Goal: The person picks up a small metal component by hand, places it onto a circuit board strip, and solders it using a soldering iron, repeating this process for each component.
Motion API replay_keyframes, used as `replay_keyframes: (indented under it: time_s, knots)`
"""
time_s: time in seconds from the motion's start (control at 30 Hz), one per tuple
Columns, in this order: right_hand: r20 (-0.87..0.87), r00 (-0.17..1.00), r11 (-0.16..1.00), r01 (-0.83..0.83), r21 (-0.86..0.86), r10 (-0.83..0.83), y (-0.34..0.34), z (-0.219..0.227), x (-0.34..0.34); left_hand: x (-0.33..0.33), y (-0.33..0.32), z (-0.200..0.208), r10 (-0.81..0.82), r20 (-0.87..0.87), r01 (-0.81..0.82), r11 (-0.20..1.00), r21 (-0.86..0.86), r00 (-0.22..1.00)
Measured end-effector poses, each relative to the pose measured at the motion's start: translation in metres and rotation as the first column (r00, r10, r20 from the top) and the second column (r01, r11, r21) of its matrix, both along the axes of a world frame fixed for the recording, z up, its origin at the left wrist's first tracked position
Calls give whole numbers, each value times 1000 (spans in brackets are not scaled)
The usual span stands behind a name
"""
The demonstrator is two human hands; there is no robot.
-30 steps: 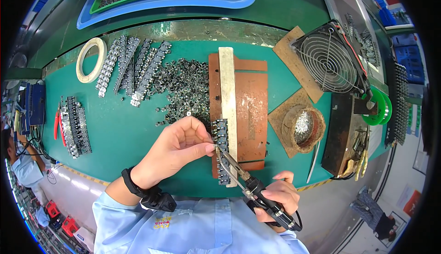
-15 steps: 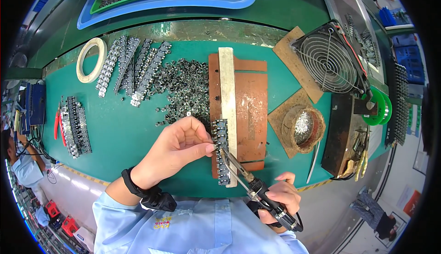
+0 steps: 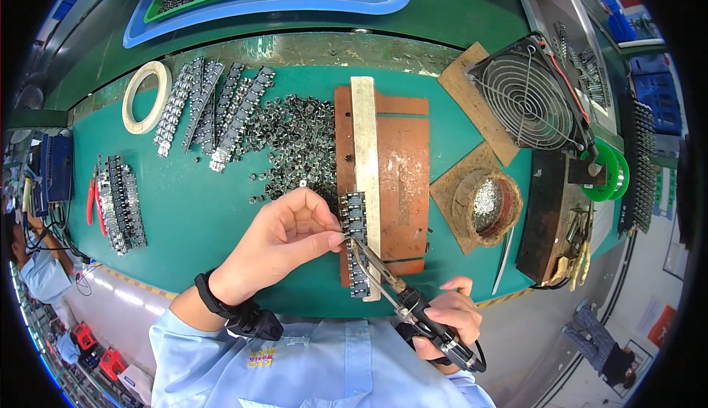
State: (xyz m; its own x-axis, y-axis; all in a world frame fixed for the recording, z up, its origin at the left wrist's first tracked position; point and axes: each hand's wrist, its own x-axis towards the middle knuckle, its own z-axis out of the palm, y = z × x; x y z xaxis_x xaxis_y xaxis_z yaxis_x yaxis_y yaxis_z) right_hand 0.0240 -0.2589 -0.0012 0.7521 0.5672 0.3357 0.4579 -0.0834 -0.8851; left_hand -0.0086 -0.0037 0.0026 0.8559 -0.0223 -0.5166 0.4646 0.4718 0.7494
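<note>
My right hand (image 3: 451, 318) grips a black-handled soldering iron (image 3: 414, 303) with a thin metal guide alongside it. Its tip rests at the middle of a narrow circuit board strip (image 3: 357, 212). The strip lies lengthwise against a pale metal bar (image 3: 365, 124) on a reddish-brown fixture board (image 3: 403, 172). From the left, my left hand (image 3: 280, 234) meets the strip's edge with thumb and forefinger pinched, right beside the iron's tip. Whatever sits between those fingertips is too small to make out. Small black-and-silver parts (image 3: 299, 142) are heaped just beyond this hand.
Board strips (image 3: 240, 116) lie far left near a tape roll (image 3: 135, 98); more strips (image 3: 125, 205) sit beside red-handled pliers (image 3: 92, 200). At right stand a fan (image 3: 525, 94), a round solder pot (image 3: 461, 205) and a green solder spool (image 3: 608, 172). A blue tray (image 3: 332, 2) is behind.
</note>
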Motion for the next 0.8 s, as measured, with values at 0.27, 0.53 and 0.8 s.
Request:
replay_keyframes:
  time_s: [0.27,0.53,0.8]
  knots:
    - [-13,1000,1000,-10,-14,10,4,-1,1,-1,2,-2,-25,19,25,1000,2,1000]
    - [-5,1000,1000,-14,-6,14,3,-2,1,0,1,-3,-18,23,18,1000,-1,1000]
    - [4,999,998,48,47,-48,1,-4,0,2,-1,0,-12,3,12,1000,26,1000]
